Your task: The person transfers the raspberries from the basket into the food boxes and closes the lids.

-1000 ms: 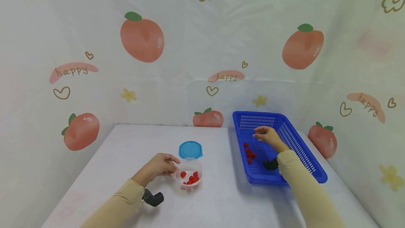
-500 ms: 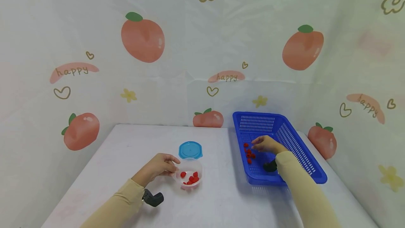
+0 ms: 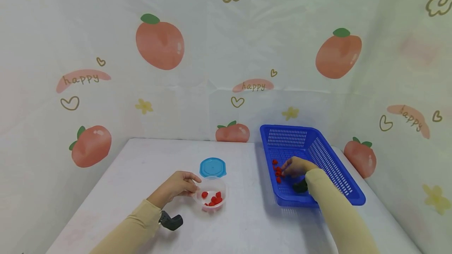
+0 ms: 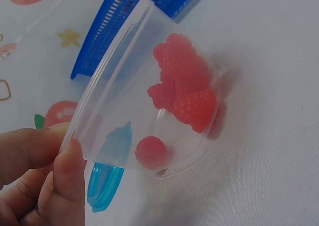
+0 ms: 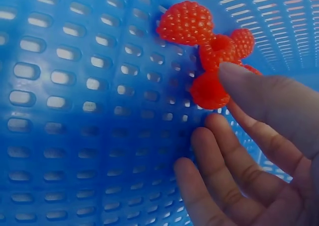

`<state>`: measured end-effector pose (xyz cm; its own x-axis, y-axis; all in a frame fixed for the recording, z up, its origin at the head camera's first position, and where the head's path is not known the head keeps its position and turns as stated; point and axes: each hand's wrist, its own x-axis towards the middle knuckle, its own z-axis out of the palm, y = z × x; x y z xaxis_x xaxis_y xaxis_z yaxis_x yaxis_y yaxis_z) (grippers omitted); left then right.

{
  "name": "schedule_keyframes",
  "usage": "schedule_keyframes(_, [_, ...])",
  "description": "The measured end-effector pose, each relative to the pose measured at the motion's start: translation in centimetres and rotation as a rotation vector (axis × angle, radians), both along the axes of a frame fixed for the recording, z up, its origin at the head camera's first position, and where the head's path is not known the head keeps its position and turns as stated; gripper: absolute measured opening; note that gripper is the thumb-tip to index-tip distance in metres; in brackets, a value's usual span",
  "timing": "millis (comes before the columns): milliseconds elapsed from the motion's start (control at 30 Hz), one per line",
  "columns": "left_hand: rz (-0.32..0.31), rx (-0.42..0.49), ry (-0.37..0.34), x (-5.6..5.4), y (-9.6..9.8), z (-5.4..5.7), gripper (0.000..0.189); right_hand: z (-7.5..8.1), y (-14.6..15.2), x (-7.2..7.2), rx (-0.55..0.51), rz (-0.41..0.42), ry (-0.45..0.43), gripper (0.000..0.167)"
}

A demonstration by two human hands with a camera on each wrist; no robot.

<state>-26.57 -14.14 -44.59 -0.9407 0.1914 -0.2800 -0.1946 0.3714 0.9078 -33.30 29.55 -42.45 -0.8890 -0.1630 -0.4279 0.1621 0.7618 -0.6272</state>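
Observation:
My left hand [image 3: 178, 185] pinches the rim of a small clear plastic container [image 4: 124, 131] between thumb and fingers. Several red raspberries [image 4: 182, 76] lie inside it, seen through its wall. Over in the blue basket [image 3: 282, 200], my right hand [image 3: 295, 166] reaches down to a cluster of raspberries along the left side. Its thumb and index finger pinch the nearest raspberry [image 5: 209, 90] of that group. The other fingers of that hand are loosely bent beside the perforated basket surface. Part of the index fingertip is hidden behind the berry.
A blue lid [image 3: 212, 167] lies on the white table [image 3: 243, 222] just behind the clear container. The basket's raised, slotted walls surround the right hand. A printed cloth [image 3: 197, 50] hangs behind the table.
My right hand has moved down and slightly forward-left from above the basket floor to the raspberries, its thumb and index finger closing on one. The left hand and container have stayed put.

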Motion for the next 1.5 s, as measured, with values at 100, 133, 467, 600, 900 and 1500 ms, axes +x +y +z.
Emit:
schedule_keyframes(100, [-0.003, 0.001, -0.001, 0.0, 0.0, -0.1, 0.024, 0.0, -0.1, 0.1, 0.019, -0.001, 0.01, 0.019])
schedule_keyframes(133, [-0.006, 0.002, 0.0, 0.0, 0.0, -0.1, 0.024, 0.1, -0.1, 0.1, 0.024, 0.001, 0.012, 0.019])
schedule_keyframes(467, [-0.022, 0.011, -0.003, 0.0, -0.1, 0.0, 0.025, 0.2, -0.5, 0.2, 0.057, 0.014, 0.017, 0.015])
schedule_keyframes(600, [-0.012, 0.005, 0.002, -0.1, 0.0, -0.1, 0.024, 0.2, -0.5, 0.2, 0.064, 0.023, 0.015, 0.014])
schedule_keyframes(900, [-0.01, 0.012, 0.001, 0.1, -0.1, 0.0, 0.025, 0.5, 0.2, 0.0, 0.01, -0.005, 0.021, 0.015])
schedule_keyframes(1500, [-0.029, 0.025, 0.016, 0.1, -0.1, 0.0, 0.026, 1.3, 0.7, -0.8, -0.356, -0.108, 0.235, 0.039])
